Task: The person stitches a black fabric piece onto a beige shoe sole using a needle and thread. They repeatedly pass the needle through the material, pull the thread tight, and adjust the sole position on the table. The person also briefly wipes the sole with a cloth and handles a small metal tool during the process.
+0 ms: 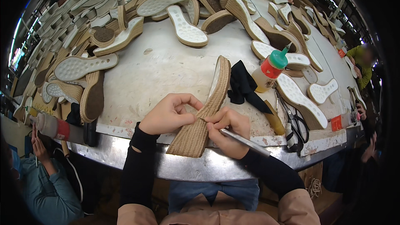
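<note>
Head view: wedge sole tilted, thick end low at the near edge of the table, presumably to turn its side toward the person. Left hand: fingers grasping the sole's edge, likely steadying it. Right hand: fingers pinched at the braid; metal tool tucked in the grip, probably within easy reach. Sole: tan, rope-textured side, pale top.

A pale, scuffed worktable is filling the centre of the frame; a shiny metal edge is curving along its lower side. Strip lights are glowing at the upper left, and a slanting post is rising at the upper right.
</note>
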{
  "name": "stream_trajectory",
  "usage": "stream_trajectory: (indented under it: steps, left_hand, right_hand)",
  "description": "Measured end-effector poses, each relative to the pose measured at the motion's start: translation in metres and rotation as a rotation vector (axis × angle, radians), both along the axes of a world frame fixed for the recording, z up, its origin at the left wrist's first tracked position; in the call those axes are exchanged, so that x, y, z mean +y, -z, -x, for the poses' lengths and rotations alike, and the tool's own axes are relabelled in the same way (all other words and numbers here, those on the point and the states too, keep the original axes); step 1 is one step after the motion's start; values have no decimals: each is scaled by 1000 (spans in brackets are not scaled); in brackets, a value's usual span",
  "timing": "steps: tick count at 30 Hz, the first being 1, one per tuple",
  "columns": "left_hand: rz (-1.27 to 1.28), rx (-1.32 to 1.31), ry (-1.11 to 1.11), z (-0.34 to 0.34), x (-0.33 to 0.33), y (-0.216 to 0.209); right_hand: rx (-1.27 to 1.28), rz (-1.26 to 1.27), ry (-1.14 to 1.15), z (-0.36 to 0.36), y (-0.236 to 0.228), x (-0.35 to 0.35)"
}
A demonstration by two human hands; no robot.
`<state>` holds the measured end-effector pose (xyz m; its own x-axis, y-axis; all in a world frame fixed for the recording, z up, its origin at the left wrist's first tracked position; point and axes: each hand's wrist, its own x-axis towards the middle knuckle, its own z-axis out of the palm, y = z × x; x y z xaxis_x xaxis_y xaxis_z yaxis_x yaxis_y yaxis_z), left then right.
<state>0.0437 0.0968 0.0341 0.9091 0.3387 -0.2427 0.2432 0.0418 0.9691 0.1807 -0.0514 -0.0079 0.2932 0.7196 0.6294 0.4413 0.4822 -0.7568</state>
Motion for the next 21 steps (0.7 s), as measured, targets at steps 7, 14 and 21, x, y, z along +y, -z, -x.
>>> stream_trajectory:
  steps: [7, 14, 21]
  left_hand:
    - [-1, 35, -24, -1, -4, -3]
    - [-121, 0, -68, -7, -10, 4]
    - [32, -29, -60, -5, -2, 8]
  right_hand:
    - [-58, -89, -18, -3, -2, 3]
    - [380, -38, -4, -24, -19, -3]
    - [438, 24, -8, -21, -22, -1]
